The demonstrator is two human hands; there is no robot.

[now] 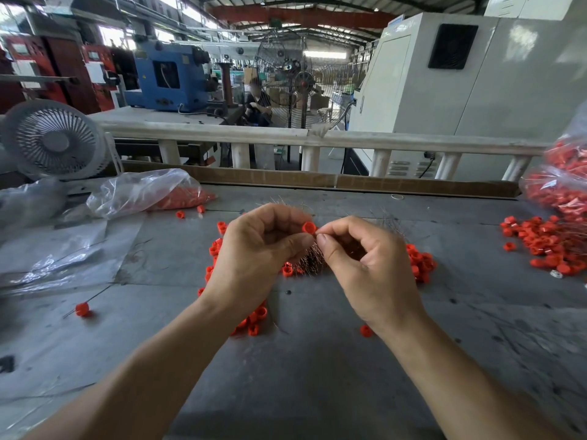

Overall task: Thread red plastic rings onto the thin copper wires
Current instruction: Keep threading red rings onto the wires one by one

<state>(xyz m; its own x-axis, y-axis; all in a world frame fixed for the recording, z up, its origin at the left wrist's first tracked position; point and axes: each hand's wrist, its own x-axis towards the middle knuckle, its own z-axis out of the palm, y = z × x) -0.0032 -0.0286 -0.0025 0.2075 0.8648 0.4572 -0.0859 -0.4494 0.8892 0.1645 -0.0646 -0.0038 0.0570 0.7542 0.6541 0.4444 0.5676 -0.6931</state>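
Grey worktable (317, 360), flat, scuffed, matte; cardboard strip along its far edge. White desk fan (52, 139) at far left. Clear crinkled plastic bag (143, 192) at left, part full of red rings; 2nd stuffed bag (559, 188) at right edge, with a spilled heap of rings (546, 242) beside it.

Loose red rings (419, 265) scattered mid-table under and around both hands: short, stubby cylinders, glossy moulded plastic, hollow. Among them lies a bundle of thin copper wires (306, 260), hair-fine, bristling, a dull reddish glint. 1 finished piece (83, 309) lies apart at left: a ring sitting on a dark wire.

Left hand (254, 249): fingers curled, thumb and fingertips pinching 1 red ring (308, 228), held above the table. Right hand (365, 258): thumb and forefinger pinched tight just beside that ring, nearly touching it; presumably on a wire end, though the wire itself is too fine to make out between the fingertips.

Judgement: step in hand is the threading itself, wire tip being brought to the ring's bore. Next move calls for steady alignment of tip with hole, then a short push through; the wire looks limp enough to buckle if gripped far from its end.
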